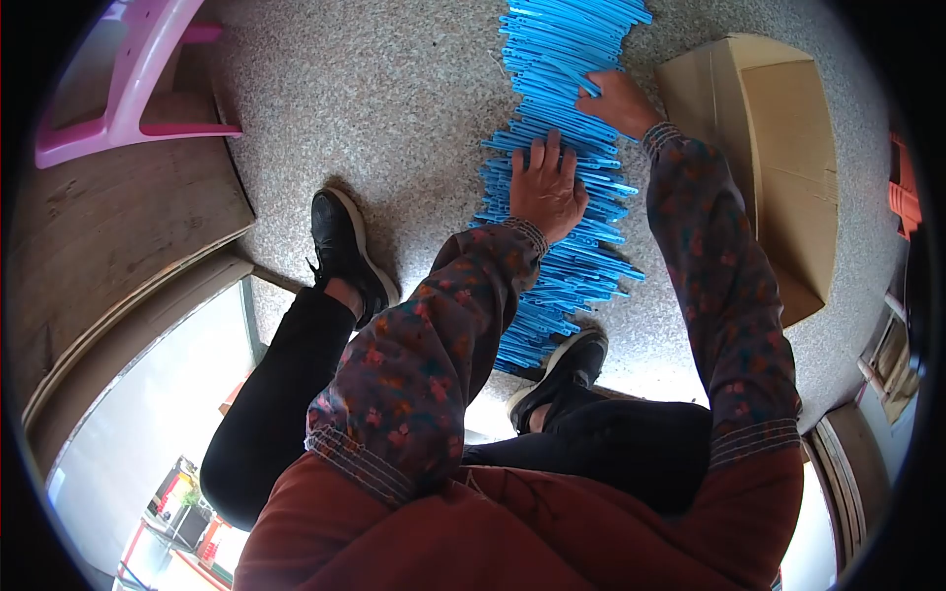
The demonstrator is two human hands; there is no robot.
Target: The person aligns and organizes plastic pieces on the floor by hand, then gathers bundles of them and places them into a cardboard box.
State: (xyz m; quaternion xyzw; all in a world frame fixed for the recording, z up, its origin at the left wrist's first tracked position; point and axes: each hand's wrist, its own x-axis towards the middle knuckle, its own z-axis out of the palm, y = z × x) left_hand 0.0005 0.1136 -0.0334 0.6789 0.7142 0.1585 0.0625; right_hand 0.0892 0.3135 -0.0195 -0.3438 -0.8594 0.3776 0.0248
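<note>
A long heap of thin blue plastic strips (562,108) runs across the speckled floor from the top of the view down to my right shoe. My left hand (548,187) lies on the middle of the heap, palm down with its fingers spread. Farther up, at the heap's right edge, my right hand (619,102) has its fingers bent around the end of a blue strip (574,75). Its fingertips are partly hidden. Patterned sleeve covers are on both forearms.
An open cardboard box (788,148) stands on the floor right of the heap. A pink plastic stool (123,108) and a wooden board (128,207) are at the left. My black shoes (340,236) rest on the floor. Red items (902,187) show at the far right.
</note>
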